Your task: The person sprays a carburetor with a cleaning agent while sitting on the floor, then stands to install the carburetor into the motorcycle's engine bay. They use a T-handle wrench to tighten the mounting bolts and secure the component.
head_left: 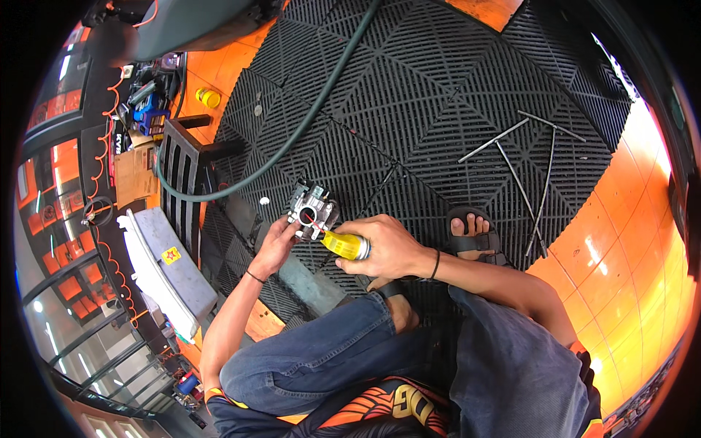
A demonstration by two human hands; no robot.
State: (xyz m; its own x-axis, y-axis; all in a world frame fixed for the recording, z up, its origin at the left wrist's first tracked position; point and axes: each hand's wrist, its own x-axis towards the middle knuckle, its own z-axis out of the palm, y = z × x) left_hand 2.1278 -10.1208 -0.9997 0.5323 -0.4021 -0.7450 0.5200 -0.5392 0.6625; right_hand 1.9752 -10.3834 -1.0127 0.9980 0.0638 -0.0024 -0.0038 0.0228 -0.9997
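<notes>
A metal throttle body (314, 206) with a round dark bore is held up over the black floor mat. The fingers of my left hand (274, 248) are closed on its lower left side. My right hand (392, 247) wraps round a yellow spray can (346, 247), tilted on its side to the right of the throttle body. A thin red straw runs from the can's nozzle end to the bore opening. Whether any spray comes out, I cannot tell. Part of the can is hidden by my right hand.
Two T-handle wrenches (493, 140) lie crossed on the ribbed mat (416, 87) at the right. A green hose (320, 102) curves across the mat. At the left are a black slatted stool (177, 157), a grey-and-white plastic box (179, 263) and a cardboard box (135, 175).
</notes>
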